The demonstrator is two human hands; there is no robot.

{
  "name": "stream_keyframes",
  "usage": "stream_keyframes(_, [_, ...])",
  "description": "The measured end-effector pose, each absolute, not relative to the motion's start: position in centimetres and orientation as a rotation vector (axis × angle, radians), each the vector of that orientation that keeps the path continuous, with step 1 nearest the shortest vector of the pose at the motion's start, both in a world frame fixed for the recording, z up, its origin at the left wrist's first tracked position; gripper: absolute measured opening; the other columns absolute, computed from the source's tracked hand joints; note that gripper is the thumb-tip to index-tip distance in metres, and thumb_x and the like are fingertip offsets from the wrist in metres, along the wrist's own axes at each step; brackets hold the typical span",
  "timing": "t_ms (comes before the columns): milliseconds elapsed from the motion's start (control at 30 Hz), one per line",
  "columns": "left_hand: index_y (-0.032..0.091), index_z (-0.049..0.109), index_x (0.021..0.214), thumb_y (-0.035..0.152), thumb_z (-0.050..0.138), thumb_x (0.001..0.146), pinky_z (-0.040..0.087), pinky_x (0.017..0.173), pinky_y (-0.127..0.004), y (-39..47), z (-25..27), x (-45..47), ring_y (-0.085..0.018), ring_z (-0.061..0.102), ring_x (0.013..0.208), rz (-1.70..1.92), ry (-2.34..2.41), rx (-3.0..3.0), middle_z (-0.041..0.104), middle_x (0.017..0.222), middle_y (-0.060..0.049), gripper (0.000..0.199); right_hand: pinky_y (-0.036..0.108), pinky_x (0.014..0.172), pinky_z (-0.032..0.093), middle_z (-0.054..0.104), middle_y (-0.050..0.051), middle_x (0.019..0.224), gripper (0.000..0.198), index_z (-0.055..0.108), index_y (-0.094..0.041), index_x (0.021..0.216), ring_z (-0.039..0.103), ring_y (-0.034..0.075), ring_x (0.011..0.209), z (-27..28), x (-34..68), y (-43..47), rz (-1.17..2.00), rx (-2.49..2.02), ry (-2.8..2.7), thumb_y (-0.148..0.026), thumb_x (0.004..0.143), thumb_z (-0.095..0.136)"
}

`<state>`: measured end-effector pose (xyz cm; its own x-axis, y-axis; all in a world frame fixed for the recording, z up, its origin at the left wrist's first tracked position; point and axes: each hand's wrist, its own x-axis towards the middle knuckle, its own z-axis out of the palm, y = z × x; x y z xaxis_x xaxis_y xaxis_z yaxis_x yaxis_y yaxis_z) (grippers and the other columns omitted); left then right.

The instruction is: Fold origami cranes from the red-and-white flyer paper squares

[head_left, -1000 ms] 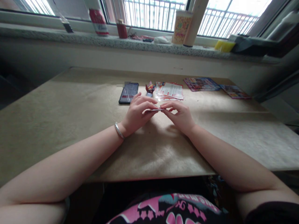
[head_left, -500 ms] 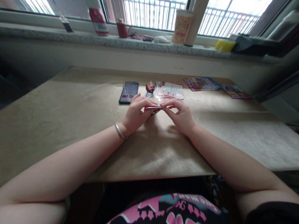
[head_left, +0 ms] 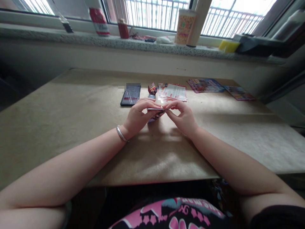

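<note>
Both hands pinch a printed paper sheet [head_left: 156,115] just above the table, near its middle. My left hand [head_left: 140,114] grips its left part between thumb and fingers, with a silver bangle on that wrist. From the other side, my right hand [head_left: 182,116] holds the top edge by thumb and fingertips. The sheet is seen nearly edge-on, and its coloured front side shows below the thumbs. Just beyond the hands lie a small crumpled colourful wrapper [head_left: 152,88] and a pile of red-edged printed cards [head_left: 175,92]. Left of these is a dark phone [head_left: 131,95].
Colourful printed booklets [head_left: 207,86] lie at the table's back right, with another stack [head_left: 239,93] beside them. On the stone windowsill [head_left: 138,46] stand a red-and-white can [head_left: 99,22], a red container [head_left: 123,29], a patterned cup [head_left: 184,27] and a yellow block [head_left: 229,46].
The sheet between my hands has tilted, so more of its coloured side shows below the thumbs. My left fingers have come down closer to it.
</note>
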<state>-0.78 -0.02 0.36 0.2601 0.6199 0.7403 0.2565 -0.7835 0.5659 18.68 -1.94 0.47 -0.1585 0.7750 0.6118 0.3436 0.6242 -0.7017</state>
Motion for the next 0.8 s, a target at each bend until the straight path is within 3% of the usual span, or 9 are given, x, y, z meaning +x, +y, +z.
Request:
stream_keyframes(200, [0.021, 0.065, 0.101, 0.042, 0.067, 0.088, 0.052, 0.093, -0.036, -0.8, 1.1, -0.7, -0.017, 0.064, 0.099, 1.642, 0.898, 2.321, 0.07, 0.103, -0.005, 0.025, 0.041, 0.09, 0.049, 0.073, 0.002, 0.091, 0.008, 0.066, -0.027, 0.089, 0.063, 0.021, 0.094, 2.0, 19.5, -2.5, 0.001, -0.893, -1.843, -0.02, 0.087, 0.061])
stream_keyframes(300, [0.023, 0.066, 0.095, 0.046, 0.067, 0.087, 0.048, 0.098, -0.039, -1.4, 1.5, -0.7, -0.018, 0.062, 0.102, 1.655, 0.994, 2.431, 0.069, 0.105, -0.005, 0.024, 0.044, 0.096, 0.046, 0.074, 0.001, 0.094, 0.01, 0.068, -0.03, 0.089, 0.061, 0.024, 0.101, 2.7, 19.7, -3.1, -0.098, -0.928, -1.955, -0.023, 0.088, 0.062])
stream_keyframes(433, [0.026, 0.067, 0.081, 0.044, 0.062, 0.091, 0.038, 0.109, -0.043, -1.7, 1.5, -0.8, -0.016, 0.062, 0.095, 1.546, 1.02, 2.565, 0.071, 0.094, 0.001, 0.021, 0.044, 0.097, 0.045, 0.074, 0.0, 0.093, 0.01, 0.069, -0.031, 0.089, 0.06, 0.023, 0.103, 2.9, 19.0, -3.7, -0.114, -0.931, -1.994, -0.025, 0.089, 0.062])
stream_keyframes(800, [0.026, 0.068, 0.081, 0.04, 0.066, 0.089, 0.038, 0.106, -0.043, -1.3, 1.3, -0.7, -0.016, 0.063, 0.091, 1.58, 0.998, 2.542, 0.073, 0.088, 0.003, 0.016, 0.044, 0.098, 0.047, 0.074, 0.001, 0.093, 0.006, 0.069, -0.03, 0.085, 0.061, 0.023, 0.106, 2.3, 18.9, -3.0, -0.076, -0.868, -1.983, -0.027, 0.088, 0.064])
